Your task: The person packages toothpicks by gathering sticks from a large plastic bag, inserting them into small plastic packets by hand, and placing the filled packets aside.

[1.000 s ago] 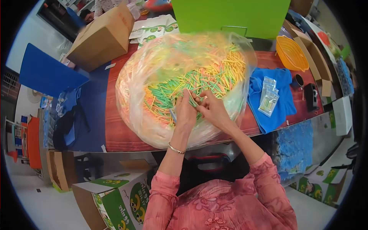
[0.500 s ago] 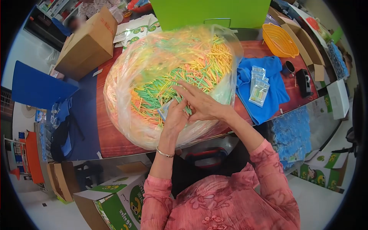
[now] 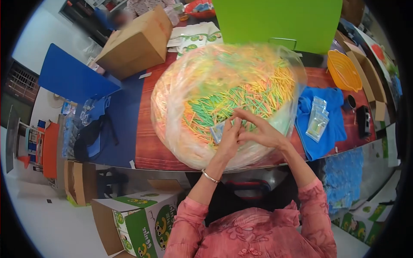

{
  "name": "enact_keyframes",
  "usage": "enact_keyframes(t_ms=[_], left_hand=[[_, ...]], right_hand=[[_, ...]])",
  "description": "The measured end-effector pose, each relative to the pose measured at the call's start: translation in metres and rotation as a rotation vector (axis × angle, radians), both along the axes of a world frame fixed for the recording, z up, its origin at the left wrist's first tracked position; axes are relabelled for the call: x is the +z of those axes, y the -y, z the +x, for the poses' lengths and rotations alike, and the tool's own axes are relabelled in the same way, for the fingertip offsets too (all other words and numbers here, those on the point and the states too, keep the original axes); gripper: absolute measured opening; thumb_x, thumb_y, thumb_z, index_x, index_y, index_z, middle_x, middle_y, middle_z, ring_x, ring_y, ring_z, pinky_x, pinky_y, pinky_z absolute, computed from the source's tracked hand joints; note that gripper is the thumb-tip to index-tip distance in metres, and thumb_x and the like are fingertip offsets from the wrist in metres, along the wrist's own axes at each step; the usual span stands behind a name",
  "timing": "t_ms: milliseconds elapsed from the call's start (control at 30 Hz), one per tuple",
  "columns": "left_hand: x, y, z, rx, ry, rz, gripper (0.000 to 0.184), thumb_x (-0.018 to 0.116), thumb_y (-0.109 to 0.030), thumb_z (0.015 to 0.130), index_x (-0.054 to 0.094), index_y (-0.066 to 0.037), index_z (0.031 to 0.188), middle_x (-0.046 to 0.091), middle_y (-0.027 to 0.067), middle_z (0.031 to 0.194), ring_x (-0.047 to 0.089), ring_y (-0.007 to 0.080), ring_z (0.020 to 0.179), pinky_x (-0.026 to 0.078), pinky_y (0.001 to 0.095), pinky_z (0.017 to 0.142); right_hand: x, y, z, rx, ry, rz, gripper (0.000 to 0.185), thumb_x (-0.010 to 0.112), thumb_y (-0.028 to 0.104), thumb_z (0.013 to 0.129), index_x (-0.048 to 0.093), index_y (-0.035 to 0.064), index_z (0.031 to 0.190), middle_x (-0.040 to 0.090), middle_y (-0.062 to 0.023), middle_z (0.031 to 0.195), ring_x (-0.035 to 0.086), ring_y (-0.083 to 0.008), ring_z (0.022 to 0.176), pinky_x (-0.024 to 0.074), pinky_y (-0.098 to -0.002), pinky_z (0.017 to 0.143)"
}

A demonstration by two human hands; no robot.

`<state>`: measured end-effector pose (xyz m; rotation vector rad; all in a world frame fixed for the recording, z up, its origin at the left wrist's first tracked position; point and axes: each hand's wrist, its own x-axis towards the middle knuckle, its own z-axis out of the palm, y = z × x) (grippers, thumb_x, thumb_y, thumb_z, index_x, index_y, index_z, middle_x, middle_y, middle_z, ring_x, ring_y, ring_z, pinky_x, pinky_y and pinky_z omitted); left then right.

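Near the middle, see the left hand (image 3: 230, 139) and right hand (image 3: 266, 134) touching, with some right fingers out straight (cannot tell about anything pinched between). Beside the left fingers, find a small blue-and-white packet (image 3: 217, 133), likely light and slippery; best to hold by an edge. Just beyond, in a big clear bag (image 3: 171, 96), see thin colored sticks (image 3: 206, 108): probably light, stiff, easy to snap, so pinch gently mid-stick.
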<state>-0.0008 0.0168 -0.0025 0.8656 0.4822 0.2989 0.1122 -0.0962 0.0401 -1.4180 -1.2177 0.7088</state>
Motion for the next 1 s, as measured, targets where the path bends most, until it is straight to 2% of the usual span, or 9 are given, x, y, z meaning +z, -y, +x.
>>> enact_keyframes(t_ms=[67,200,300,600,667,733,800,900,1000], left_hand=[[0.017,0.002,-0.002,0.009,-0.092,0.027,0.037,0.039,-0.047,0.107,0.046,-0.012,0.116,0.04,-0.0037,0.071,0.031,0.0054,0.054,0.025,0.0217,0.047],[0.016,0.005,-0.002,-0.066,-0.093,0.187,0.065,0.025,-0.069,0.099,0.038,-0.013,0.131,0.038,-0.0043,0.07,0.028,0.0045,0.053,0.021,0.0217,0.046],[0.024,0.012,-0.003,-0.06,-0.099,0.309,0.085,0.02,-0.079,0.092,0.029,-0.011,0.143,0.04,-0.0041,0.071,0.029,0.0045,0.052,0.02,0.0218,0.046],[-0.01,-0.007,-0.005,-0.151,-0.143,0.492,0.096,0.013,-0.081,0.088,0.017,-0.008,0.152,0.056,0.0035,0.08,0.045,0.0081,0.055,0.035,0.0237,0.046],[0.009,-0.004,-0.004,-0.132,-0.106,0.415,0.089,0.014,-0.076,0.094,0.029,-0.007,0.148,0.06,0.0058,0.086,0.054,0.0117,0.066,0.044,0.0262,0.055],[0.014,-0.021,-0.012,-0.041,-0.146,0.621,0.073,0.025,-0.066,0.102,0.049,-0.005,0.135,0.06,0.0064,0.088,0.056,0.0132,0.073,0.046,0.0281,0.063],[0.014,-0.046,-0.019,-0.015,-0.316,1.038,0.045,0.051,-0.045,0.103,0.062,-0.004,0.118,0.062,0.0092,0.094,0.058,0.0204,0.082,0.046,0.0333,0.07],[0.01,-0.052,-0.031,0.036,-0.473,1.826,0.034,0.072,-0.027,0.088,0.065,-0.005,0.112,0.063,0.0112,0.097,0.056,0.029,0.093,0.043,0.0429,0.081],[0.012,-0.035,-0.028,-0.001,-0.641,1.81,0.036,0.081,-0.015,0.074,0.067,-0.006,0.106,0.061,0.0111,0.107,0.052,0.0335,0.102,0.038,0.0496,0.086]], right_hand=[[0.001,0.0,0.005,-0.098,-0.063,-0.079,0.056,0.065,0.01,0.091,0.048,0.0077,0.145,0.059,-0.0089,0.118,0.056,-0.0184,0.108,0.0441,-0.0335,0.095],[0.002,0.002,0.005,-0.073,-0.082,-0.089,0.037,0.064,0.011,0.091,0.063,0.0036,0.127,0.06,-0.0048,0.092,0.057,-0.0131,0.083,0.0473,-0.0271,0.074],[0.003,-0.002,-0.004,-0.084,-0.375,-0.102,0.027,0.065,0.01,0.089,0.068,0.0021,0.115,0.057,-0.0024,0.078,0.057,-0.0105,0.068,0.0455,-0.0255,0.063],[-0.008,-0.006,-0.004,-0.213,-0.217,-0.124,0.012,0.069,0.011,0.087,0.069,-0.0009,0.091,0.058,0.0012,0.07,0.053,-0.007,0.059,0.0408,-0.0229,0.055],[-0.005,-0.004,-0.002,-0.25,-0.321,-0.064,0.012,0.069,0.011,0.087,0.069,-0.0002,0.091,0.059,0.0018,0.07,0.052,-0.0062,0.06,0.0402,-0.023,0.054],[-0.005,0.003,0.006,-0.303,-0.357,-0.015,0.012,0.069,0.012,0.088,0.069,0.0006,0.09,0.059,0.0026,0.07,0.051,-0.0051,0.06,0.0397,-0.0228,0.054],[-0.004,0.007,0.013,-0.357,-0.334,0.021,0.012,0.069,0.013,0.089,0.069,0.0014,0.09,0.06,0.0037,0.072,0.05,-0.0037,0.061,0.0393,-0.0226,0.055],[0.0,0.019,0.019,-0.34,0.076,-0.07,0.011,0.07,0.008,0.086,0.066,0.0005,0.094,0.059,-0.0032,0.076,0.056,-0.0124,0.068,0.0441,-0.0278,0.062],[-0.014,0.018,0.011,-0.261,0.384,0.021,0.013,0.068,0.007,0.086,0.064,-0.0004,0.096,0.059,-0.01,0.082,0.06,-0.0235,0.075,0.047,-0.0348,0.067]])
